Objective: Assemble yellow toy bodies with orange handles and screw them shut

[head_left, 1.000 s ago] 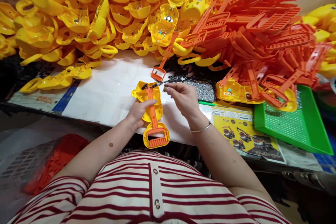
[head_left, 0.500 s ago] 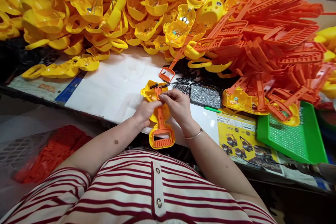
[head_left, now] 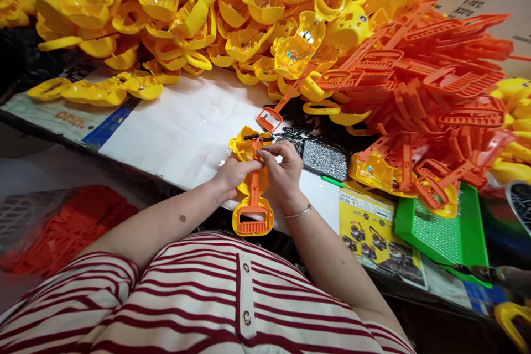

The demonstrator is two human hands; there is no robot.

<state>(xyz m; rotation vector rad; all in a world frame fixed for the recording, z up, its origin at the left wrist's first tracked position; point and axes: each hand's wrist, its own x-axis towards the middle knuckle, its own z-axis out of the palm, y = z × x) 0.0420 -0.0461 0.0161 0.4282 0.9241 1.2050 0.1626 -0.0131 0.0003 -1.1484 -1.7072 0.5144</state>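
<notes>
Orange handle [head_left: 255, 181] lies near-to-far in yellow shell [head_left: 240, 149], between 2 hands. Left hand [head_left: 232, 174] grips shell's left side; right hand [head_left: 285, 168] at handle's far half, cannot tell if pinching anything.

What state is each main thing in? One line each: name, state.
Yellow shell: open, inside up
Orange handle: lying in the shell
Left hand: gripping the yellow shell
Right hand: pinched at the orange handle
Loose orange parts: heaped
Silver pieces: massed
Green tray: partly covered
</notes>
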